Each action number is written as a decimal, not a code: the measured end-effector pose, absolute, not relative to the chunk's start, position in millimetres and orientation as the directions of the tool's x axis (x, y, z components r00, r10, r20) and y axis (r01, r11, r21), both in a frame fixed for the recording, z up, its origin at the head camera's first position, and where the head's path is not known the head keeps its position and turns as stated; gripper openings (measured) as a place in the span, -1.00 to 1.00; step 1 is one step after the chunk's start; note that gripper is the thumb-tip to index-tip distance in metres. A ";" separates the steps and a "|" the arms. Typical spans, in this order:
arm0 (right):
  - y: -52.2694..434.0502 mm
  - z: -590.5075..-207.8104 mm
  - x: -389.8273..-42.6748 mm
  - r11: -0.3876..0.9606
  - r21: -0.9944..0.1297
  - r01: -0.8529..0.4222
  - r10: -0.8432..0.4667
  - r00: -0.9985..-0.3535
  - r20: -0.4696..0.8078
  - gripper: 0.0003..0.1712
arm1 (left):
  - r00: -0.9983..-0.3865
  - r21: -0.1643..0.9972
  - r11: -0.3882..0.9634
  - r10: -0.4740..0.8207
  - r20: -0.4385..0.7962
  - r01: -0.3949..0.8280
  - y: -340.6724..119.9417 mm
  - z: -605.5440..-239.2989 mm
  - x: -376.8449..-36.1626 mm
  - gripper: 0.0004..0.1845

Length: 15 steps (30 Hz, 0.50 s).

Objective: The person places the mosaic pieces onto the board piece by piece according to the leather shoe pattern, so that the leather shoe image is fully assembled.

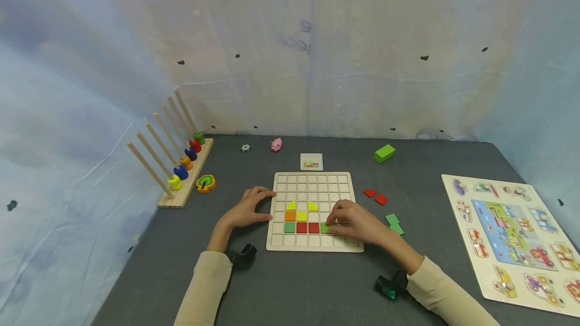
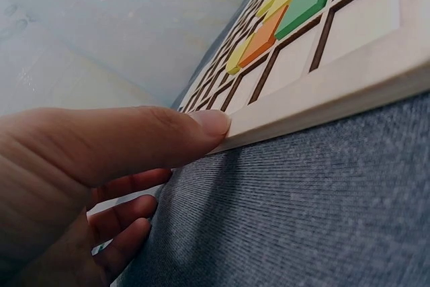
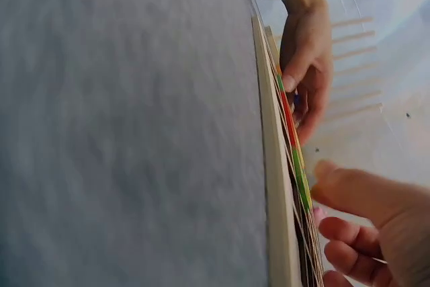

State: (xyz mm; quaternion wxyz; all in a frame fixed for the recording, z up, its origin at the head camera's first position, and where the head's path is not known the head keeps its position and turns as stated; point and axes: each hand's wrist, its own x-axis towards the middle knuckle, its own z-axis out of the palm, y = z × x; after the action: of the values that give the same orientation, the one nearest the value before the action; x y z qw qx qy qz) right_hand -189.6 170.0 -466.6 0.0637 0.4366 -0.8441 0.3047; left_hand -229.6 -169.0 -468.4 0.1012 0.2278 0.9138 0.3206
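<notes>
A wooden grid board [image 1: 314, 244] lies flat on the dark table. My left hand [image 1: 246, 209] touches its left edge; the thumb [image 2: 195, 126] lies against the rim and the fingers are spread apart. My right hand [image 1: 353, 220] is over the board's right half, thumb and fingertips at a light green square tile [image 1: 324, 227] that they partly cover. Left of that tile, in the same row, are two red tiles [image 1: 307, 227] and a darker green tile [image 1: 289, 227]. Above them sit an orange tile [image 1: 290, 216], a yellow square [image 1: 301, 216] and two yellow cut-corner tiles [image 1: 312, 206].
A pattern card [image 1: 311, 162] lies behind the board. To its right are red tiles [image 1: 381, 199], green tiles [image 1: 396, 228] and a green block [image 1: 384, 153]. A peg stand [image 1: 178, 197], tree piece [image 1: 206, 183], pink pig [image 1: 276, 145] and puzzle board [image 1: 462, 205] surround it.
</notes>
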 end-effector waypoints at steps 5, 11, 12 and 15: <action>187.8 -458.3 -190.2 0.453 -0.489 -0.745 -0.645 -0.653 0.398 -0.81 | -0.873 0.636 0.687 0.485 -0.040 0.352 -168.3 -468.0 -229.1 -0.34; 221.6 -450.3 -191.3 0.528 -0.491 -0.693 -0.549 -0.720 0.425 -0.76 | -0.875 0.640 0.682 0.483 -0.032 0.353 -168.5 -467.1 -230.2 -0.34; 227.0 -449.0 -190.9 0.541 -0.491 -0.683 -0.534 -0.730 0.427 -0.75 | -0.875 0.641 0.682 0.483 -0.033 0.352 -168.5 -467.0 -230.4 -0.34; 242.0 -445.1 -188.1 0.574 -0.494 -0.652 -0.494 -0.758 0.427 -0.72 | -0.876 0.640 0.686 0.480 -0.040 0.346 -168.1 -466.2 -230.4 -0.34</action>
State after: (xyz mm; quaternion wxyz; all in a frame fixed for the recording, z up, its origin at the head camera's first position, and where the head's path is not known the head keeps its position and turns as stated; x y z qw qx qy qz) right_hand -188.1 242.0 -445.1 0.1216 0.3260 -0.8789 0.3264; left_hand -230.4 -168.1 -466.2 0.1026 0.2264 0.9123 0.3256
